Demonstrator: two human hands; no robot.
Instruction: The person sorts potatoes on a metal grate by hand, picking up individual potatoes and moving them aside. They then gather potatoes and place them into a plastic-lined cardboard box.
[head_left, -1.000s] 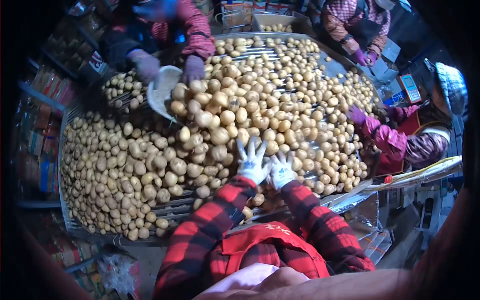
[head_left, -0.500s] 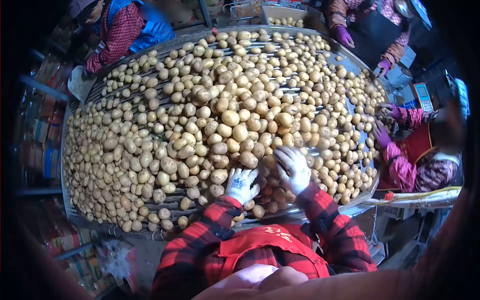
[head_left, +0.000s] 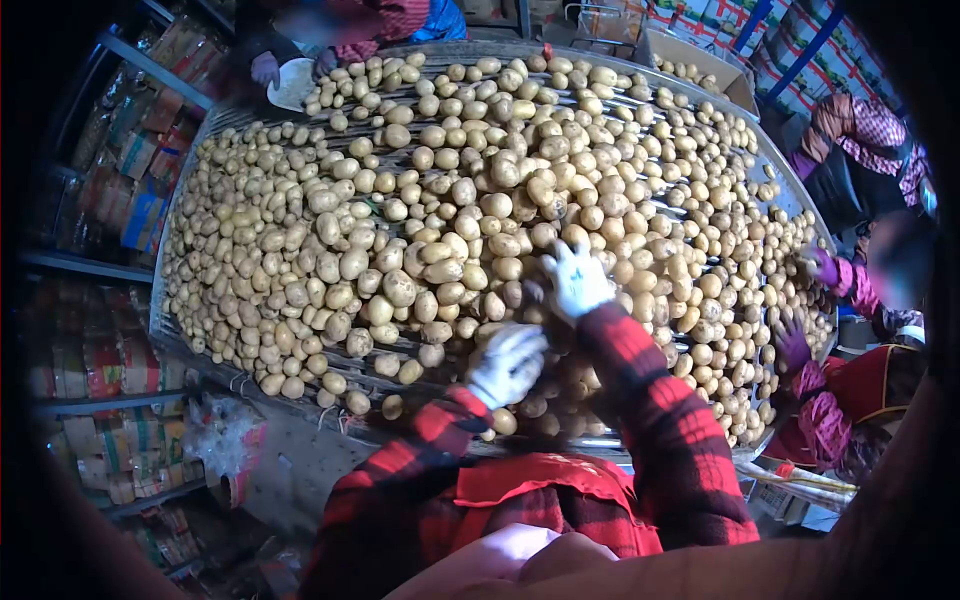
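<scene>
Potatoes (head_left: 400, 288) of mixed sizes cover a large slatted table (head_left: 365, 395) in front of me. My left hand (head_left: 508, 365), in a white glove, is over the near edge of the pile; motion blurs its fingers, and whether it holds a potato cannot be made out. Farther forward and to the right, my right hand (head_left: 579, 282), also white-gloved, rests among the potatoes with its fingers spread. Shadow darkens the potatoes between and below my hands.
At the right, a person's purple-gloved hands (head_left: 795, 345) are at the table edge. Another person stands at the upper right. A person at the upper left holds a white scoop (head_left: 291, 85). Behind the table is a cardboard box (head_left: 700, 70) of potatoes. Shelves (head_left: 110, 402) stand left.
The view has turned, so the table appears shifted right. My right hand has reached farther forward over the pile. My left hand has turned and is now blurred.
</scene>
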